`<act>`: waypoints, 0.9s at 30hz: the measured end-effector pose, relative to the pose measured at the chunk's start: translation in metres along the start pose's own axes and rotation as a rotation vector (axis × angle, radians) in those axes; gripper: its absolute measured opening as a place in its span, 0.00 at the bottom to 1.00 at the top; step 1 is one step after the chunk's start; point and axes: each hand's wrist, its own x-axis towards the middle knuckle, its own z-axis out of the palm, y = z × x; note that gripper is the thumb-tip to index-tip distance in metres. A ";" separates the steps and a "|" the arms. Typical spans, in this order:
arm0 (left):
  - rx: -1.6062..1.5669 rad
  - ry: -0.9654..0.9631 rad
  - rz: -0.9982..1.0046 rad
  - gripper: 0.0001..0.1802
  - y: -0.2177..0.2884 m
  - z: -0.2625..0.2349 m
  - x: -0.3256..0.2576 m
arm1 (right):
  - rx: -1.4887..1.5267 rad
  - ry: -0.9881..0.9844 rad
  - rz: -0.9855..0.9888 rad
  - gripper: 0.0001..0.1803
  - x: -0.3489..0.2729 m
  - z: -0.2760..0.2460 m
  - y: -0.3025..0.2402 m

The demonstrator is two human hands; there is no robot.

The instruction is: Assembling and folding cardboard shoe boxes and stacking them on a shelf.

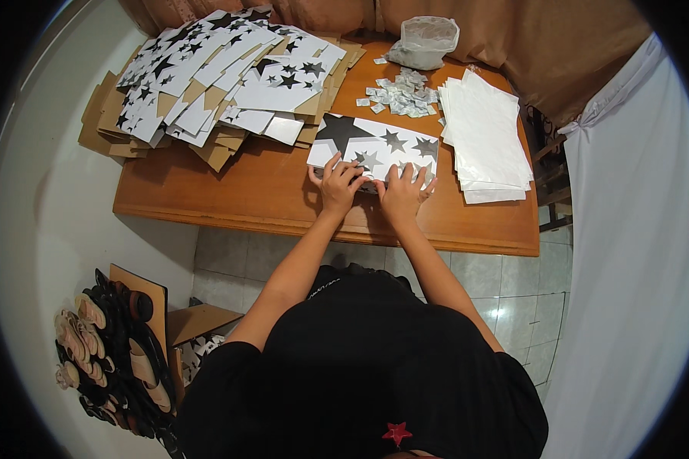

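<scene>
A flat white cardboard box blank (375, 145) printed with black and grey stars lies on the wooden table (268, 191) right in front of me. My left hand (339, 181) presses its near edge with fingers bent over the cardboard. My right hand (403, 187) lies next to it, fingers spread on the same edge. Both hands touch the blank and almost touch each other.
A big heap of star-printed flat box blanks (222, 69) fills the table's far left. A stack of white sheets (486, 138) lies at the right, small silver packets (402, 96) and a plastic bag (425, 38) behind. Sandals in a box (107, 344) sit on the floor lower left.
</scene>
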 end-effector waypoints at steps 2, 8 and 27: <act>-0.023 -0.111 -0.039 0.14 -0.002 -0.003 0.003 | -0.012 -0.017 0.003 0.25 0.002 0.001 0.001; 0.067 -0.271 -0.055 0.26 -0.006 -0.014 0.004 | 0.075 -0.216 -0.050 0.29 0.042 -0.015 0.012; -0.209 -0.295 -0.141 0.27 -0.019 -0.039 0.000 | -0.002 -0.573 0.124 0.32 0.057 -0.028 0.074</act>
